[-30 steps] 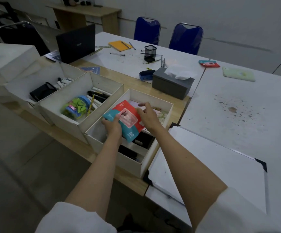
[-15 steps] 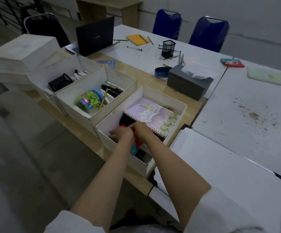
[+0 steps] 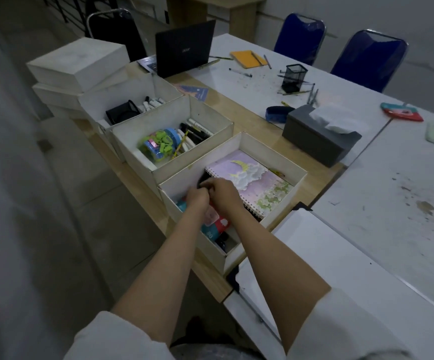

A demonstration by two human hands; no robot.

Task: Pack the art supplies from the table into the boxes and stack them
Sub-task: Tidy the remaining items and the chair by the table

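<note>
Box (image 3: pixel 270 149) nearest on tabletop (image 3: pixel 249 118): both hands inside its near-left corner, over red-teal packet (image 3: pixel 214 224). Left hand (image 3: pixel 197 200) and right hand (image 3: pixel 222 192) curled, touching each other; what either grip holds is hidden, can't tell. Notebook (image 3: pixel 252 179) lies beside, near edge covered by right wrist.

Nearest box (image 3: pixel 270 152), lower middle of frame: matt off-white card, scuffed walls. Spiral notebook (image 3: pixel 252 183) inside: printed paper cover, slight sheen, wire binding. Red-teal pack (image 3: pixel 214 224): glossy print. Middle box (image 3: pixel 164 118): same matt card; jar (image 3: pixel 158 146) clear plastic. Desk (image 3: pixel 244 115): smooth wood-look top. White table (image 3: pixel 405 216), right: smooth, stained, speckled. Tissue box (image 3: pixel 312 141): matt grey. Chairs (image 3: pixel 366 61), upper right: blue shiny cloth, metal frame. Pen cup (image 3: pixel 294 77): black mesh.
</note>
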